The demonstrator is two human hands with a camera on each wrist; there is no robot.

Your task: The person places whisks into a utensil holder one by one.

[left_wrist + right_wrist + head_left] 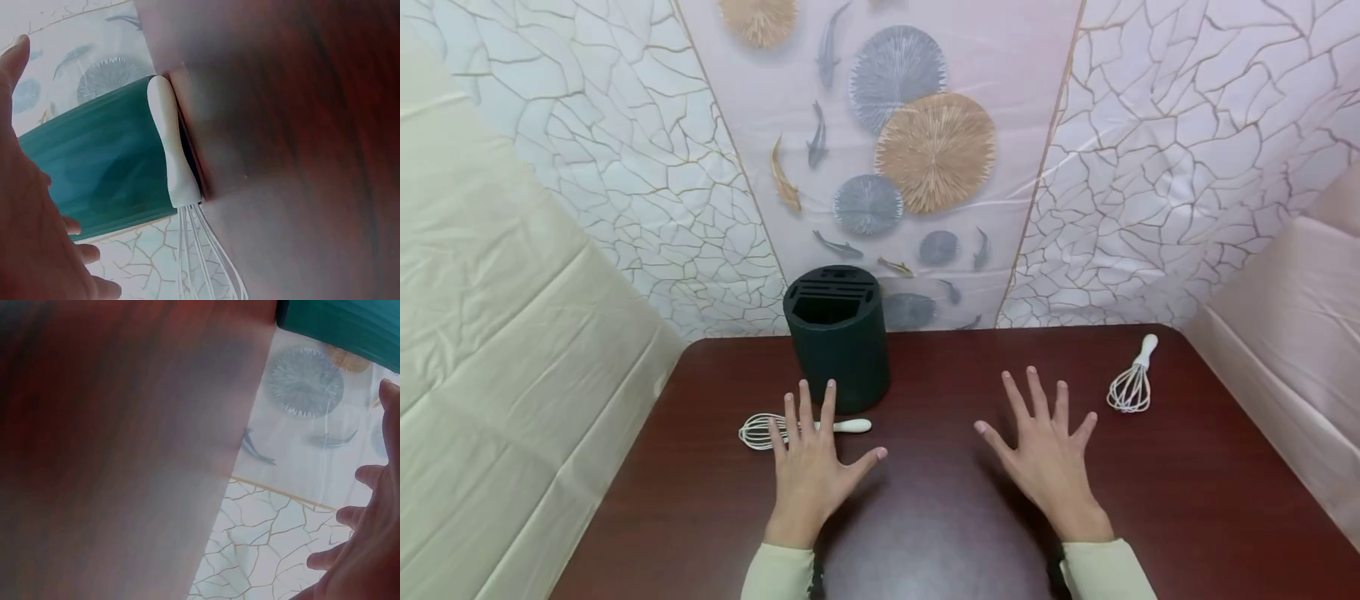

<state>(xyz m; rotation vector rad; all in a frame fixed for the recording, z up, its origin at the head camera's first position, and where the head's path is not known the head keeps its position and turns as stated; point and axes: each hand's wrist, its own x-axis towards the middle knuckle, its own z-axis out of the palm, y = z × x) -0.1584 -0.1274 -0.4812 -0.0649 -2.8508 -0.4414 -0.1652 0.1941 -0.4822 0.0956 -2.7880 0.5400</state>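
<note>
My left hand (808, 475) is spread with straight fingers above the table, and it holds nothing. In the head view its fingers overlap a white whisk (853, 426) that lies sideways in front of a dark green slotted holder (842, 367). The left wrist view shows that whisk's handle (167, 137) close up, against the green holder (106, 169). My right hand (1051, 467), also spread and holding nothing, is over the table to the right of the middle. A second white whisk (1138, 375) lies at the back right, beyond the right fingertips, its handle pointing away.
The dark red-brown table (925, 517) ends at a patterned backdrop (1165, 167) behind. Cream cloth walls (497, 358) flank it on both sides. The holder's top has a large opening and several narrow slots, and it stands near the back edge.
</note>
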